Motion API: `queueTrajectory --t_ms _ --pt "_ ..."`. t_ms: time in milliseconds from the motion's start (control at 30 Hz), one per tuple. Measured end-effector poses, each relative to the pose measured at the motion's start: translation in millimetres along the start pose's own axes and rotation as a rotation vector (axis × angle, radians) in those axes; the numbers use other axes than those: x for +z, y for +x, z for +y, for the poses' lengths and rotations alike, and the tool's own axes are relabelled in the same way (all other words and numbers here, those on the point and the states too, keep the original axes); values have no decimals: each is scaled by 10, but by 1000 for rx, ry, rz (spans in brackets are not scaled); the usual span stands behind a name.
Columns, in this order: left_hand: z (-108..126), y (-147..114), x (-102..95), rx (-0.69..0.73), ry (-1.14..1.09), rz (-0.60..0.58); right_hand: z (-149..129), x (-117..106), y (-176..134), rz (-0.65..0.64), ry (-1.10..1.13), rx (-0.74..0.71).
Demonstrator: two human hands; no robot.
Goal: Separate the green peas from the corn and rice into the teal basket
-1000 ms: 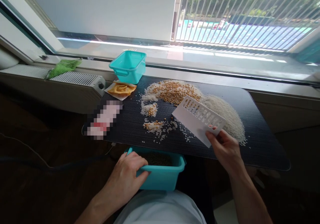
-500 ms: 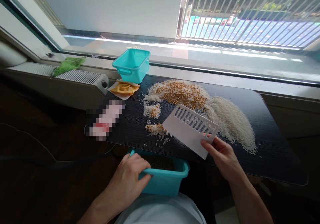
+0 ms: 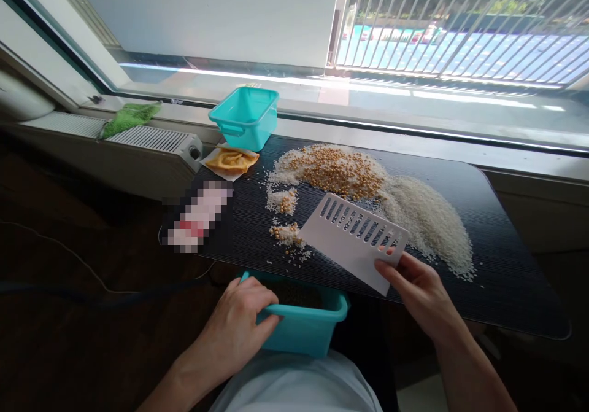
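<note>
My left hand [image 3: 246,314] is closed over the left rim of a turquoise plastic bin [image 3: 299,332] at the table's front edge, which has dark grainy stuff inside. Between thumb and fingers, my right hand [image 3: 416,286] pinches a flat white slotted scraper [image 3: 352,240] by its right end, tilted over the dark tabletop. Just past the scraper lies a heap of white rice mixed with yellow peas [image 3: 338,169]. It merges on the right with a pile of plain rice [image 3: 427,221]. Two small clumps, one a rice-and-pea clump [image 3: 286,234], sit near the scraper's left corner.
A second turquoise bin [image 3: 246,117] stands at the table's back left, beside a yellow folded cloth [image 3: 232,161] on white. A blurred pinkish item [image 3: 197,215] lies at the left edge. A green cloth [image 3: 131,119] rests on the radiator [image 3: 151,139]. The window sill [image 3: 414,136] runs behind the table.
The scraper and my right hand have shifted very slightly right. The view has also moved a little. Both hands keep the same hold, and the piles look the same.
</note>
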State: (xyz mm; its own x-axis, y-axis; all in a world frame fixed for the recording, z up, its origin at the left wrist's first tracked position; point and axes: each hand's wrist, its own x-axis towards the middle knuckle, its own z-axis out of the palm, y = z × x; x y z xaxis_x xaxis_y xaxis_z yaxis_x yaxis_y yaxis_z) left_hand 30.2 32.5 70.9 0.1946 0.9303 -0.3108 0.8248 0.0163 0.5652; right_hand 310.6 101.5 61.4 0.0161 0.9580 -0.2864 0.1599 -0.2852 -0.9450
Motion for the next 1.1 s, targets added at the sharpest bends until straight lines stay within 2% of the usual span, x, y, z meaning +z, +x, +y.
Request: queueTrajectory --t_ms 133,333,433,567,800,1000,1100 --pt "-10 -9 -2 9 8 8 -23 -44 -73 -25 -8 3" --pt "-27 -15 2 39 33 3 5 -136 -54 15 -29 -20" --pt "-15 -20 -4 32 30 6 21 -150 -29 -21 -59 -17" --pt "0 -26 -16 27 16 10 14 -148 -31 -113 -72 -8" --pt "8 -42 -32 15 30 5 -13 -70 -22 -42 -32 -27" --pt "-2 -64 -39 14 28 23 -72 -29 -15 -121 -86 -57" --pt "-10 -69 -43 17 32 31 -85 -37 -17 -112 -87 -76"
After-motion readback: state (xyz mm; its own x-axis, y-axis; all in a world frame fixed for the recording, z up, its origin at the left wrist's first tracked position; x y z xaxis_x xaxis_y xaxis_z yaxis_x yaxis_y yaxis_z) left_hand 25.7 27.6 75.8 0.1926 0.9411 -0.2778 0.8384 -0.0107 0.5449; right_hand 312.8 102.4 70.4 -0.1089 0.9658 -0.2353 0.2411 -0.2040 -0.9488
